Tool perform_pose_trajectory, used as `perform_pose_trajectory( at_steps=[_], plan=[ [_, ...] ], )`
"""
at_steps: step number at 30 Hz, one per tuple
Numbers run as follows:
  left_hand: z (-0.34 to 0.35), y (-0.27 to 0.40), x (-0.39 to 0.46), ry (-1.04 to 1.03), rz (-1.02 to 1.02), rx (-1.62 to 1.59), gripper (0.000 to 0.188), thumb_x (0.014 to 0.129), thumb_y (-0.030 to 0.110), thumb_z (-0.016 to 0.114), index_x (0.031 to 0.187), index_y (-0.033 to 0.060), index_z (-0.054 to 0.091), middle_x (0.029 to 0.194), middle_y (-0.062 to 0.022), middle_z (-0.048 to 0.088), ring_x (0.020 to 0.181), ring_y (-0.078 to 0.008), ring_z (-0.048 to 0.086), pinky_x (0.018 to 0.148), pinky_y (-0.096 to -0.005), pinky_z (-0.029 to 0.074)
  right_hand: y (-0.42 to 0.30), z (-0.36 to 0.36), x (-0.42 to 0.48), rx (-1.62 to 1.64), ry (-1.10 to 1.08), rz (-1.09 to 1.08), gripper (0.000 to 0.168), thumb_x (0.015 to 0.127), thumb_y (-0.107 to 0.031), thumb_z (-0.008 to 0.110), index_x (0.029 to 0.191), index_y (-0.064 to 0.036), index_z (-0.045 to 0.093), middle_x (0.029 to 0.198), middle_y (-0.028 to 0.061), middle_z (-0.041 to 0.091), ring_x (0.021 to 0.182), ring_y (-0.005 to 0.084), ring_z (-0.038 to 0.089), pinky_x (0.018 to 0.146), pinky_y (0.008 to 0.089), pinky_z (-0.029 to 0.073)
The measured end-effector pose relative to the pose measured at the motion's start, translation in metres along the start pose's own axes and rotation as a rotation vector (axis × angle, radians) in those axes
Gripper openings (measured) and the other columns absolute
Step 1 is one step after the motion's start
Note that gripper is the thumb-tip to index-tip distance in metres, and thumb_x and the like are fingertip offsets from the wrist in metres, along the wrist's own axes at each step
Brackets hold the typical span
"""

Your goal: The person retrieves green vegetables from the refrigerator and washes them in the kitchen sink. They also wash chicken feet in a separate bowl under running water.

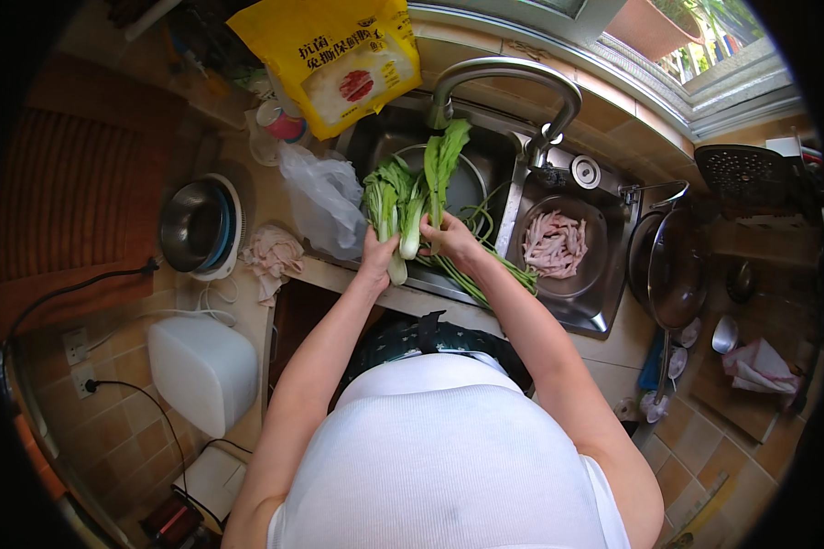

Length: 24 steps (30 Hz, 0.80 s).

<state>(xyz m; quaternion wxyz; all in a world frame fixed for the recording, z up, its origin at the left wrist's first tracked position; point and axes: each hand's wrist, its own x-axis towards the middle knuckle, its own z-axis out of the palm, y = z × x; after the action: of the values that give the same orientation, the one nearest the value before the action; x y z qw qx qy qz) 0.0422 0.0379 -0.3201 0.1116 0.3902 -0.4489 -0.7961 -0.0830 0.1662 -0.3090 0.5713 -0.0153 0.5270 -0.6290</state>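
Observation:
My left hand [380, 254] grips a bunch of leafy greens [387, 195] with pale stalks, held over the front edge of the left sink basin. Beside it, my right hand [451, 238] pinches the base of a separate leafy stalk [441, 161], whose leaves point towards the faucet. Another white-stemmed green [413, 233] lies between the two hands; which hand bears it I cannot tell. Under my right wrist, long green beans [463, 274] lie across the basin's front edge and the divider. A round pan or bowl [470, 182] sits in the left basin, partly hidden by the leaves.
A steel faucet [508, 65] arches over the sink. Chicken feet [556, 243] lie in a bowl in the right basin. At left are a clear plastic bag [323, 195], a crumpled cloth [273, 257] and stacked bowls [196, 223]. A yellow bag [343, 62] stands behind; a wok [680, 267] is at right.

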Motion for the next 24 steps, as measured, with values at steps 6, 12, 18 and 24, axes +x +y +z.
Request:
perform_pose_trajectory(
  at_steps=[6, 12, 18, 24],
  plan=[
    [-0.021, -0.006, 0.015, 0.006, 0.001, 0.185, 0.046, 0.087, 0.004, 0.06, 0.13, 0.004, 0.044, 0.119, -0.0104, 0.057, 0.105, -0.0214, 0.06, 0.086, -0.0337, 0.051, 0.022, 0.01, 0.019, 0.126, -0.009, -0.032, 0.01, 0.093, -0.017, 0.061, 0.1, -0.014, 0.053, 0.098, -0.0014, 0.056, 0.092, 0.0139, 0.057, 0.079, 0.0366, 0.051],
    [-0.032, 0.006, 0.015, -0.072, -0.242, -0.323, 0.048, 0.089, 0.013, 0.061, 0.133, 0.0043, 0.043, 0.116, -0.0108, 0.061, 0.102, -0.0243, 0.062, 0.085, -0.037, 0.053, 0.018, 0.022, 0.021, -0.075, 0.03, -0.069, 0.014, 0.089, -0.015, 0.064, 0.098, -0.012, 0.053, 0.098, 0.0013, 0.055, 0.09, 0.0153, 0.055, 0.079, 0.0345, 0.048],
    [-0.031, 0.01, 0.02, -0.085, -0.213, -0.056, 0.047, 0.086, 0.013, 0.071, 0.127, 0.0048, 0.049, 0.113, -0.0102, 0.062, 0.099, -0.022, 0.064, 0.081, -0.0351, 0.054, 0.019, 0.021, 0.031, -0.754, 0.105, -0.452, 0.026, 0.082, -0.012, 0.069, 0.102, -0.005, 0.053, 0.099, 0.0132, 0.049, 0.093, 0.0263, 0.052, 0.084, 0.0354, 0.044],
    [-0.034, -0.003, 0.028, 0.037, -0.059, -0.163, 0.05, 0.081, 0.002, 0.071, 0.125, 0.0049, 0.049, 0.114, -0.0105, 0.061, 0.1, -0.0253, 0.064, 0.08, -0.0386, 0.055, 0.042, 0.019, 0.048, -0.41, 0.265, -0.37, 0.02, 0.083, 0.004, 0.052, 0.098, -0.007, 0.044, 0.09, 0.0052, 0.044, 0.073, 0.0163, 0.051, 0.065, 0.0301, 0.052]
  ],
)
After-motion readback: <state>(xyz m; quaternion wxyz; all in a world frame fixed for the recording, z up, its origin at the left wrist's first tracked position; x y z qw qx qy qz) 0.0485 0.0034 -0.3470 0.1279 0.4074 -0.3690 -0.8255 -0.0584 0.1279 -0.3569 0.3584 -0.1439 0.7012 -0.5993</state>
